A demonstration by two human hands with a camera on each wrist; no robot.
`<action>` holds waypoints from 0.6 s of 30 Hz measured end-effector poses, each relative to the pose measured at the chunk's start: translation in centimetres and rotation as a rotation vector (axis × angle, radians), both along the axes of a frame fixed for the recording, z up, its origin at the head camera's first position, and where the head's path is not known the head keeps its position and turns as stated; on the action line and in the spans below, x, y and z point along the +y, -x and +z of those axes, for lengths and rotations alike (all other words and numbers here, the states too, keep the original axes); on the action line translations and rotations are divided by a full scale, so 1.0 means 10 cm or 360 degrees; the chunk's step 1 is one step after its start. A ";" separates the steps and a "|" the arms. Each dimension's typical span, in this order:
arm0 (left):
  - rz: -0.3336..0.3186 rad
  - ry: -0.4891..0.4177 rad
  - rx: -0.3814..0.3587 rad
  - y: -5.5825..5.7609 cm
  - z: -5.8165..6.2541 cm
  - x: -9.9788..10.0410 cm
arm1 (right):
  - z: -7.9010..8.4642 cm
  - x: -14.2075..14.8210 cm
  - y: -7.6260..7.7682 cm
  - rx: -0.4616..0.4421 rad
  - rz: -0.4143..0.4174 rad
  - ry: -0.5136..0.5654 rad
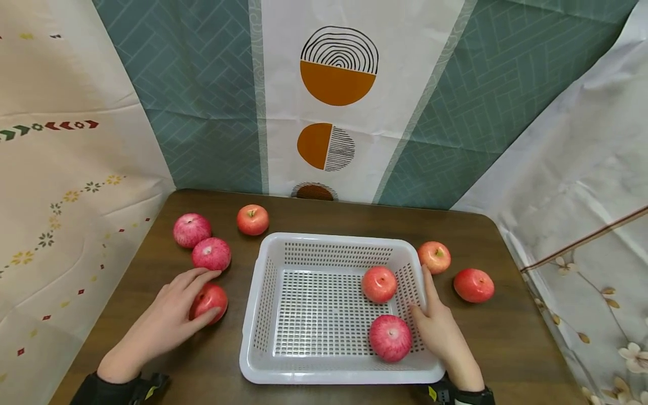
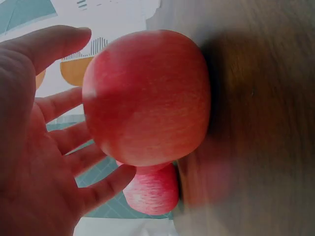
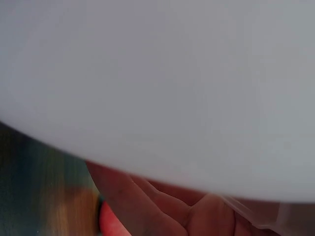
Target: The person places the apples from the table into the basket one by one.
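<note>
The left hand [image 1: 174, 306] reaches in from the table's near left corner, palm turned towards a red apple [image 1: 208, 302] by the left edge. Its fingers spread on the far side and its thumb lies on the near side; in the left wrist view the thumb stands apart from the skin (whether the fingertips touch, I cannot tell). The right hand [image 1: 439, 329] pinches the right rim of a white basket [image 1: 329, 378], thumb inside the wall, fingers outside.

Wood of the table [image 1: 521, 360] runs in a strip between the left hand's apple and the basket's left rim, and widens from the basket's right rim to the table's right edge. Two pink striped fruits [image 1: 211, 254] sit beyond the left hand, nearer the far left corner. The basket's grid floor shows across its left half; an apple [image 1: 379, 284] and a striped fruit [image 1: 390, 338] sit at its right.
</note>
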State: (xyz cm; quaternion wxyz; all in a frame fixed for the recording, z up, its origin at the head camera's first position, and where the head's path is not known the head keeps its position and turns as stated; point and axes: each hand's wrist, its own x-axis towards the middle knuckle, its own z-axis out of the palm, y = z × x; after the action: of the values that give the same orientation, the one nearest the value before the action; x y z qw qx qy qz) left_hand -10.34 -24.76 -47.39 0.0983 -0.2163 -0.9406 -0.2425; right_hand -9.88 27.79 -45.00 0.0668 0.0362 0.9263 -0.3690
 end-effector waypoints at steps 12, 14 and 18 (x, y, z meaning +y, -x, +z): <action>0.0002 0.0115 -0.0154 0.07 -0.12 0.04 | -0.03 0.00 0.00 0.0023 0.0015 0.0007; 0.0011 0.0120 -0.0178 0.07 -0.14 0.04 | -0.03 0.00 -0.01 0.0034 0.0010 -0.0002; 0.0012 0.0124 -0.0226 0.09 -0.17 0.03 | -0.03 -0.01 -0.01 0.0039 -0.0004 -0.0009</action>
State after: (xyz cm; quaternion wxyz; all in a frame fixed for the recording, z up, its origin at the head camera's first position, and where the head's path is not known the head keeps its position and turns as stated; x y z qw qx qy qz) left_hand -11.20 -24.49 -49.12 0.0238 -0.1988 -0.9547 -0.2200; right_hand -9.82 27.73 -45.32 0.0551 0.0330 0.9280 -0.3670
